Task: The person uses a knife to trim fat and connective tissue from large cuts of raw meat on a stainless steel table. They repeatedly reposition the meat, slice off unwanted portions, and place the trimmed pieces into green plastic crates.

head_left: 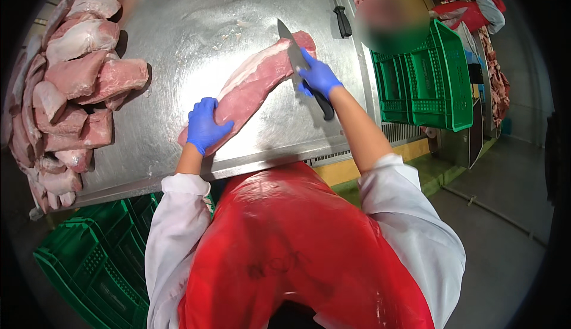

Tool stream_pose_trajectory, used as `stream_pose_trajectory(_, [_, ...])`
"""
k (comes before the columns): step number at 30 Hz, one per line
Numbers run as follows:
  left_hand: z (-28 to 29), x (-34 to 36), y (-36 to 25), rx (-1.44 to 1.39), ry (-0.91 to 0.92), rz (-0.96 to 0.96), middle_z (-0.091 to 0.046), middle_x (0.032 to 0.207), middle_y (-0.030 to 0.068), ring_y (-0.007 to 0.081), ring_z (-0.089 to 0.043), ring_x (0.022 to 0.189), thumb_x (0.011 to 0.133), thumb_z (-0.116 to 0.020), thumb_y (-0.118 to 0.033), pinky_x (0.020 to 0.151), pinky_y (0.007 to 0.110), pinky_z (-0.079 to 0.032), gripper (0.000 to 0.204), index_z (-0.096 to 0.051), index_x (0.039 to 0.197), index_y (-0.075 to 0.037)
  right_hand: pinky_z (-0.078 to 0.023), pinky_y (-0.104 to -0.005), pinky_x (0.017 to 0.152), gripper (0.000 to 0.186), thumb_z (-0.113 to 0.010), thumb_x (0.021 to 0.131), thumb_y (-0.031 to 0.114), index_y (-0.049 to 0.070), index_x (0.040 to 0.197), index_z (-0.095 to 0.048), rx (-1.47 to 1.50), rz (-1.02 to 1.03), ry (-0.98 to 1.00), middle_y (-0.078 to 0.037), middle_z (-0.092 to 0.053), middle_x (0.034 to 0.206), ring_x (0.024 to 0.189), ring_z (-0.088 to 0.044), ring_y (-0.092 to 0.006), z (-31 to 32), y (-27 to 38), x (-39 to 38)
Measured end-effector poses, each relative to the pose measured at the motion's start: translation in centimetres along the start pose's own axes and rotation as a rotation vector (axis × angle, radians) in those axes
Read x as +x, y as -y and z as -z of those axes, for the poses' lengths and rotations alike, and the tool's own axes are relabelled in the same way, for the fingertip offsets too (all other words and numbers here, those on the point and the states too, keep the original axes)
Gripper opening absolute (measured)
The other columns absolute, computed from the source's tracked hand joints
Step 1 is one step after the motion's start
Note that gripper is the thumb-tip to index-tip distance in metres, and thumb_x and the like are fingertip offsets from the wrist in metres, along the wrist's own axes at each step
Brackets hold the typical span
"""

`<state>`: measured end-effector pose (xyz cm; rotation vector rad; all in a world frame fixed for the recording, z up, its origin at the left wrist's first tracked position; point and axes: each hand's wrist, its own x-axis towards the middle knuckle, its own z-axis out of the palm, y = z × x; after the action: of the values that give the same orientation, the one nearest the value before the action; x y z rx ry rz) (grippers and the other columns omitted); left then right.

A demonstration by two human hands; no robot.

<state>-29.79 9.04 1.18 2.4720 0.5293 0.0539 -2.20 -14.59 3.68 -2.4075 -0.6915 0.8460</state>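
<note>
A long piece of raw pork loin (253, 88) lies slantwise on the steel table (172, 85), with a pale fat strip along its upper side. My left hand (206, 126), in a blue glove, presses on its near end with fingers spread. In my blue-gloved right hand (321, 78) is a knife (295, 54) with a dark blade and black handle. The blade lies across the far end of the loin, its tip pointing away from me. Whether the edge has entered the meat I cannot tell.
Many pork cuts (74, 79) are heaped along the table's left side. A second black-handled knife (342, 21) rests by the right edge. Green crates stand right (422, 79) and below left (98, 257). Farther right, a person in a red apron (467, 15) is near more meat (495, 79).
</note>
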Motion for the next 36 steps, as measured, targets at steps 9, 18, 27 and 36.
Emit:
stream_pose_trajectory(9, [0.7,-0.1,-0.9,0.101,0.327,0.100,-0.064,0.092,0.0164,0.0367,-0.061,0.087,0.071,-0.078,-0.046,0.079,0.046,-0.050,0.048,-0.062,0.094,-0.007,-0.048,-0.0278,0.043,0.072,-0.055,0.099,0.005,0.018,0.161,-0.020,0.869,-0.259,0.344,-0.012,-0.068,0.087,0.054,-0.065,-0.0160,1.5,0.7,-16.1])
stream_pose_trajectory(18, [-6.3,17.9,-13.9,0.157,0.067,0.086,-0.069,0.106,0.0219,0.0384,-0.067,0.098,0.083,-0.069,-0.045,0.087,0.044,-0.053,0.049,-0.066,0.105,-0.002,-0.049,-0.0251,0.049,0.077,-0.052,0.097,-0.003,0.019,0.162,-0.017,0.969,-0.042,-0.147,-0.007,-0.065,0.094,0.063,-0.064,-0.0123,3.4,-5.3,-8.4])
stream_pose_trajectory(27, [-4.9,20.0,-10.1,-0.221,0.189,0.257,-0.074,0.086,0.0211,0.0305,-0.073,0.080,0.082,-0.064,-0.030,0.071,0.037,-0.055,0.033,-0.078,0.095,-0.002,-0.053,-0.0328,0.048,0.075,-0.053,0.098,0.008,0.026,0.161,-0.016,0.818,-0.076,0.037,-0.014,-0.066,0.077,0.054,-0.063,-0.0171,-1.3,1.4,1.2])
stream_pose_trajectory(36, [-6.1,21.9,-5.9,-0.129,0.104,0.174,-0.070,0.070,0.0161,0.0227,-0.068,0.064,0.085,-0.063,-0.029,0.060,0.037,-0.052,0.036,-0.072,0.085,0.006,-0.056,-0.0370,0.057,0.073,-0.050,0.098,0.016,0.016,0.161,-0.013,0.579,-0.005,0.313,-0.018,-0.068,0.083,0.059,-0.066,-0.0218,-1.9,1.6,-4.8])
